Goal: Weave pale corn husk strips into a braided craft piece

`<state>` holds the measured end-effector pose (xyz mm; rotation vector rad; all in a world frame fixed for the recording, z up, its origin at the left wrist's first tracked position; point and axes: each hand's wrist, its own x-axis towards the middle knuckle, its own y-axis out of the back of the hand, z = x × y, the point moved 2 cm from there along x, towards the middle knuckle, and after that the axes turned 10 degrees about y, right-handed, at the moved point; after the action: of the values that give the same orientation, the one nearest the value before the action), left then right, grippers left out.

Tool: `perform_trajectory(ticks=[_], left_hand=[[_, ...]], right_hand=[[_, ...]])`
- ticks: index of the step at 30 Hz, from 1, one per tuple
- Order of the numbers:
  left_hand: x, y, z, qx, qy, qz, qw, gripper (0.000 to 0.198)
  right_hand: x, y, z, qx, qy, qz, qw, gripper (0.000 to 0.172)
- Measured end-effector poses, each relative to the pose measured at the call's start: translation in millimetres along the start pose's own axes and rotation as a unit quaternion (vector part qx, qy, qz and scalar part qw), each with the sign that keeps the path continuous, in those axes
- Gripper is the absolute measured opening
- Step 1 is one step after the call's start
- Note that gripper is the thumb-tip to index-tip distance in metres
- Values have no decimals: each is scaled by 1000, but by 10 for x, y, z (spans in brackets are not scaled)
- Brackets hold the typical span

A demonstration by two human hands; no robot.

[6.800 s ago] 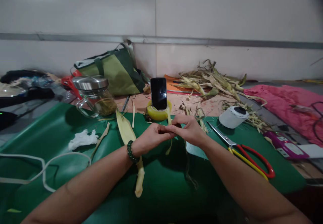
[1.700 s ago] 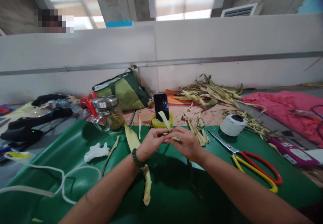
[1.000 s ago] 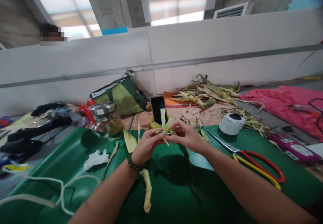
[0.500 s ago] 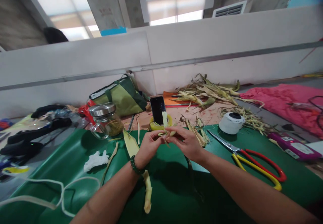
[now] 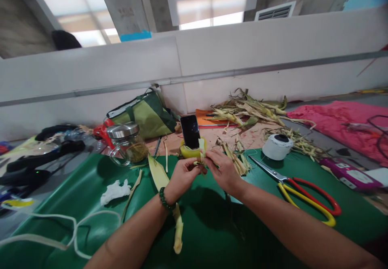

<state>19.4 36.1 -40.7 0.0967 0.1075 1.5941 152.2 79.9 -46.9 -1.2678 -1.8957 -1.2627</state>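
Observation:
A pale green strip of corn husk (image 5: 201, 144) stands up between my fingers, its lower end folded and partly hidden. My left hand (image 5: 184, 176) pinches it from the left, a green bead bracelet on the wrist. From the right, my right hand (image 5: 222, 170) grips the same husk, fingers close to the left fingertips. Behind the hands a phone (image 5: 190, 130) leans upright in a yellow holder (image 5: 188, 152). A broad husk leaf (image 5: 157, 172) lies left of my left hand, and a pale stalk piece (image 5: 178, 232) shows below that wrist.
Scissors (image 5: 274, 174) with red and yellow handles and a white thread spool (image 5: 277, 147) lie to the right. Dried husks (image 5: 247, 111) are heaped at the back. A glass jar (image 5: 129, 143), crumpled tissue (image 5: 115, 192) and white cord (image 5: 74, 224) occupy the left of the green mat (image 5: 212, 244).
The upright husk strip has shifted slightly right and down. My right fingers have changed their hold and now bend more around it; my left hand has moved a little right.

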Motion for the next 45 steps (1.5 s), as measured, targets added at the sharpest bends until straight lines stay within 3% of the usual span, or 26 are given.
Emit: perform_trajectory(ticks=[3,7,11,18,21,26,31,34,37,40,42,45], left_hand=[[6,4,-19,-12,12,1,1000,13],[9,10,-20,-29,21,8,999,14],[-2,4,-18,-67,40,7,997,19],[-11,-29,-29,-113,48,-2,992,36],[-27,-24,15,-50,26,-1,998,38],[-68,-35,67,79,-24,0,997,37],[-63,-62,35,105,-11,-28,994,36],[-36,-58,13,55,17,-43,997,39],[-21,-49,19,30,26,-46,998,42],[-36,-50,57,22,17,-63,998,42],[-54,-49,85,18,23,-74,997,39],[-65,-34,108,9,42,-77,996,36]], right_hand=[[-12,-7,-3,-31,16,-8,999,22],[-15,-1,-11,-82,53,-24,995,9],[12,23,-28,-88,82,-35,992,16],[76,99,-68,9,-1,-15,1000,13],[110,159,-72,36,-41,-17,998,12],[138,200,100,-41,-89,-23,995,21],[143,199,182,122,-119,-32,985,12],[152,235,52,115,-56,-41,991,9],[151,247,-111,47,95,-73,992,10],[141,242,-203,-37,226,-108,967,20],[140,245,-216,-65,256,-125,956,23],[128,249,-204,-79,241,-152,955,21]])
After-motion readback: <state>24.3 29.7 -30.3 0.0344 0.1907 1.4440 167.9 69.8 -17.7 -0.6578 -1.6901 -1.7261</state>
